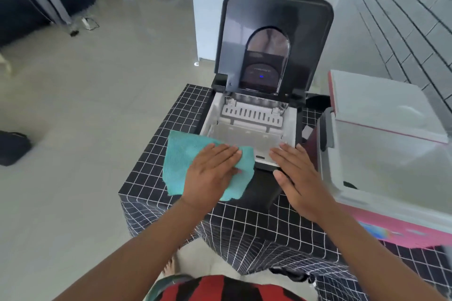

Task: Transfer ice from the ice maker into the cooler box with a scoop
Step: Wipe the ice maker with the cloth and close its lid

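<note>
The black ice maker (261,176) stands on a checked tablecloth with its lid (274,19) raised upright. Its white inner basket (247,137) shows no ice that I can make out. A teal cloth (181,156) lies over the machine's front left corner. My left hand (210,173) presses flat on that cloth, fingers together. My right hand (298,178) rests flat on the machine's front right edge, holding nothing. The pink and white cooler box (381,190) sits to the right with its lid (381,102) tilted open. No scoop is in view.
The black grid-pattern tablecloth (151,178) covers the table, whose left edge drops to a bare grey floor. A white counter (208,14) stands behind the ice maker. A grey brick wall (403,19) runs along the right. A dark bag (12,146) lies on the floor at left.
</note>
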Action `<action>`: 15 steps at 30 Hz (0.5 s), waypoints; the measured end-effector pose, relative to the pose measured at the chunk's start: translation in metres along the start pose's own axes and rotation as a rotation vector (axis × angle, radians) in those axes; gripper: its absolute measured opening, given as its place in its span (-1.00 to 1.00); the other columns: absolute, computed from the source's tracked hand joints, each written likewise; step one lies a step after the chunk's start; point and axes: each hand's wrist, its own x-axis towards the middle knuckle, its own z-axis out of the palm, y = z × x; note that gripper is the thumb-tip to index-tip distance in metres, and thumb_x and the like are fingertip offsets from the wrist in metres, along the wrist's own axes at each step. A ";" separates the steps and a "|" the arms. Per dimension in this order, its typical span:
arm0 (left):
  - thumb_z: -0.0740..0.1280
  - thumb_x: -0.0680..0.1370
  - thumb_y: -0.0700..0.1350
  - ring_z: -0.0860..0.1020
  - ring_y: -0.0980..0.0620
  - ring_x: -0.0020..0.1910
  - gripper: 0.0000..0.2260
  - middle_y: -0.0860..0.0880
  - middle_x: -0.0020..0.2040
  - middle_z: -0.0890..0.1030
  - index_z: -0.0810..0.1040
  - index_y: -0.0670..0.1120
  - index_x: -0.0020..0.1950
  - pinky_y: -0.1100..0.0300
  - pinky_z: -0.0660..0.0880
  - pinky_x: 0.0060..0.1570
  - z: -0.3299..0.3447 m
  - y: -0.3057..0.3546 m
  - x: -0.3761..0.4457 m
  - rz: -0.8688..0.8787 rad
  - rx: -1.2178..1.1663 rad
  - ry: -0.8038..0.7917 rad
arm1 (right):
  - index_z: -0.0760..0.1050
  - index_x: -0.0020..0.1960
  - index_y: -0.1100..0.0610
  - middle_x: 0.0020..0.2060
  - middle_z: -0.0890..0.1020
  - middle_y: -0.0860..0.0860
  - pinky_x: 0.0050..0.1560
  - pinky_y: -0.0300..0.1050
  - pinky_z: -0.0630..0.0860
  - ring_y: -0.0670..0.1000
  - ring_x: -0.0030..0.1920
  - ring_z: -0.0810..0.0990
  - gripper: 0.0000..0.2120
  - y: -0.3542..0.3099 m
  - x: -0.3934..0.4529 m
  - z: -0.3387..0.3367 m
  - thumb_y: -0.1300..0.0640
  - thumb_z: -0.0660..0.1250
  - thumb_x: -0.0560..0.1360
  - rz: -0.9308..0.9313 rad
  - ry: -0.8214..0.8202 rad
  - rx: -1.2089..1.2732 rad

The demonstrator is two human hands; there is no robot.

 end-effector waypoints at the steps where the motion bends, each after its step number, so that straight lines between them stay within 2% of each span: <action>1: 0.48 0.46 -0.15 0.63 -0.05 0.10 -0.77 -0.05 0.10 0.68 0.69 -0.14 0.10 -0.04 0.48 0.22 -0.001 -0.001 0.002 -0.004 -0.008 -0.013 | 0.35 0.45 0.10 0.41 0.39 -0.06 0.51 0.05 0.00 -0.12 0.50 0.14 -0.54 0.001 -0.001 -0.001 -0.04 0.05 0.62 -0.006 -0.003 0.015; 4: 0.50 0.41 0.14 0.61 -0.06 0.01 -0.63 -0.02 0.02 0.68 0.70 -0.09 0.07 0.09 0.43 0.16 -0.012 -0.014 0.008 -0.070 0.044 -0.086 | 0.36 0.43 0.11 0.40 0.41 -0.06 0.52 0.02 0.01 -0.13 0.49 0.15 -0.56 0.005 -0.005 -0.004 -0.02 0.06 0.62 -0.022 0.020 0.040; 6: 0.48 0.35 0.26 0.58 -0.05 -0.03 -0.53 -0.03 -0.03 0.65 0.71 -0.07 0.04 0.10 0.39 0.10 -0.018 -0.018 0.011 -0.162 0.076 -0.103 | 0.39 0.42 0.13 0.38 0.43 -0.05 0.52 0.03 0.03 -0.12 0.49 0.17 -0.57 0.007 -0.007 -0.003 0.00 0.06 0.62 -0.019 0.041 0.066; 10: 0.39 0.39 0.27 0.45 -0.01 0.00 -0.56 -0.03 -0.01 0.61 0.71 -0.03 0.05 0.11 0.33 0.03 -0.012 0.005 0.003 -0.281 0.142 -0.055 | 0.41 0.40 0.15 0.36 0.45 -0.04 0.51 0.08 0.06 -0.07 0.49 0.19 -0.61 0.004 -0.011 0.006 0.09 0.11 0.62 0.002 0.100 0.108; 13: 0.43 0.40 0.22 0.42 -0.03 -0.03 -0.60 -0.03 -0.05 0.58 0.69 -0.02 0.07 0.06 0.38 -0.05 0.005 0.032 0.004 -0.254 0.193 -0.053 | 0.40 0.41 0.15 0.36 0.44 -0.03 0.51 0.05 0.04 -0.07 0.49 0.18 -0.61 0.002 -0.013 0.010 0.13 0.13 0.61 0.011 0.133 0.117; 15: 0.45 0.40 0.22 0.43 -0.04 -0.02 -0.59 -0.04 -0.08 0.56 0.69 -0.05 0.07 0.04 0.41 0.02 0.010 0.040 0.008 -0.214 0.186 -0.047 | 0.38 0.42 0.14 0.37 0.43 -0.04 0.51 0.02 0.03 -0.08 0.49 0.17 -0.61 0.003 -0.012 0.010 0.09 0.11 0.62 0.005 0.128 0.117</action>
